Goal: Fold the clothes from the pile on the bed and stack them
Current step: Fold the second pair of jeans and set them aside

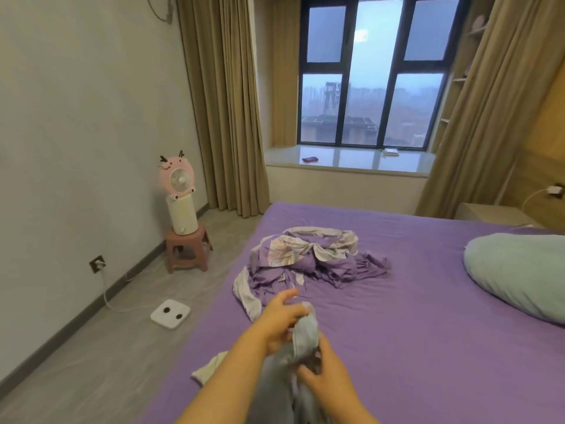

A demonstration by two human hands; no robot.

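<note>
- Both hands grasp a grey-blue garment [304, 332] raised over the near part of the bed [428, 347].
- The left hand [282, 319] pinches its top; the right hand [328, 373] grips it lower down.
- The pile [308, 258] of purple and floral clothes lies beyond the hands, mid-bed.
- A pale cloth [209, 368] sits at the bed's left edge.
- A pillow [519, 270] lies at right.

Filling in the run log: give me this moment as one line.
left hand: grips grey-blue garment | right hand: grips same garment | pile: unfolded on bed | stack: none seen
</note>
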